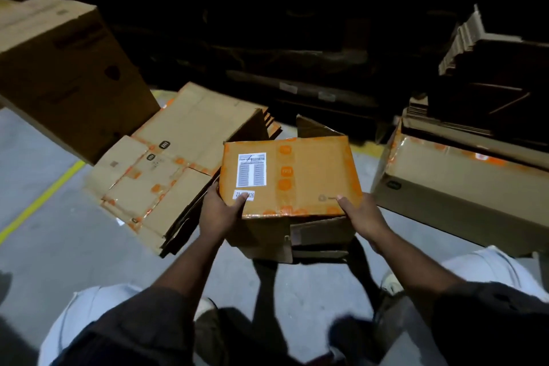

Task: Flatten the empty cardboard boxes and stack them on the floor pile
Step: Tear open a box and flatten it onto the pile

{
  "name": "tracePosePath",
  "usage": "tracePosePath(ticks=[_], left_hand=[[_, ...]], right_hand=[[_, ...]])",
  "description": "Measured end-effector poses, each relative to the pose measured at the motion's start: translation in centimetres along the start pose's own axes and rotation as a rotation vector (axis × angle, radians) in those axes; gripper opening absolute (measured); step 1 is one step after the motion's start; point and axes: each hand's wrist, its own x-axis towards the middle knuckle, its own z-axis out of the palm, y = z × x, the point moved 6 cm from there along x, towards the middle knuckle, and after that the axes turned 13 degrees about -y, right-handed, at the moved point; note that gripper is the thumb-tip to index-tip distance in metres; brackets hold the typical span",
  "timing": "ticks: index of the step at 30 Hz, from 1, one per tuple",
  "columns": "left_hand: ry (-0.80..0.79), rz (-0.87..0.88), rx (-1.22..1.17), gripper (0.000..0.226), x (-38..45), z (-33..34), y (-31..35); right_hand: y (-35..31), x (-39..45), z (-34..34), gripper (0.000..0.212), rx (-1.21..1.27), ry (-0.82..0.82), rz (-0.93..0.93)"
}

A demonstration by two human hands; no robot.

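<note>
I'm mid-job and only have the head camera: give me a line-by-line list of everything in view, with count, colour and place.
Orange-taped brown cardboard box with white shipping label: one, centre, still boxy, gripped by both hands.
Pile of flattened brown cardboard boxes with orange tape: one pile, on the floor, left of the held box.
Large plain brown cardboard box: one, upper left, unflattened, tilted.
Long brown cardboard box with orange tape: one, right, on the floor.
Stack of folded brown corrugated cardboard: one stack, upper right, dim.
Grey concrete floor: with a yellow painted line at left.
Left hand: grip on the box's near left corner.
Right hand: grip on the box's near right edge.
</note>
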Motion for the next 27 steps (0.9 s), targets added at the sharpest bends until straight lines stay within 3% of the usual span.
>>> tracePosePath(ticks=[6, 10, 14, 18, 20, 22, 25, 27], left_hand=[[-0.18, 0.06, -0.298, 0.089, -1.4, -0.1, -1.9], [-0.182, 0.111, -0.23, 0.115, -2.0, 0.0, -1.4], [-0.092, 0.057, -0.144, 0.13, -3.3, 0.3, -1.7], [-0.12, -0.016, -0.469, 0.108, -6.0, 3.4, -1.8], [-0.222, -0.071, -0.558, 0.088, -6.2, 5.5, -2.9], [-0.427, -0.168, -0.563, 0.081, -6.1, 7.8, -3.7], [-0.742, -0.361, -0.4, 0.052, -6.7, 10.5, -5.0], [-0.783, -0.366, -0.292, 0.033, -5.8, 10.8, -5.0]], right_hand=[[-2.3, -0.7, 0.2, 0.068, 0.079, 0.056, -0.098], [-4.9, -1.2, -0.9, 0.078, 0.049, 0.076, -0.172], [-10.2, -2.2, -3.1, 0.073, -0.172, 0.223, -0.325], [-17.5, -1.3, -2.5, 0.064, -0.322, 0.298, -0.491], [-21.0, -0.3, 0.0, 0.059, -0.424, 0.278, -0.577], [-23.0, 0.7, 3.2, 0.059, -0.497, 0.245, -0.672], [-22.7, 1.9, 8.8, 0.067, -0.656, 0.121, -0.736], [-21.4, 1.5, 13.1, 0.08, -0.805, -0.013, -0.832]])
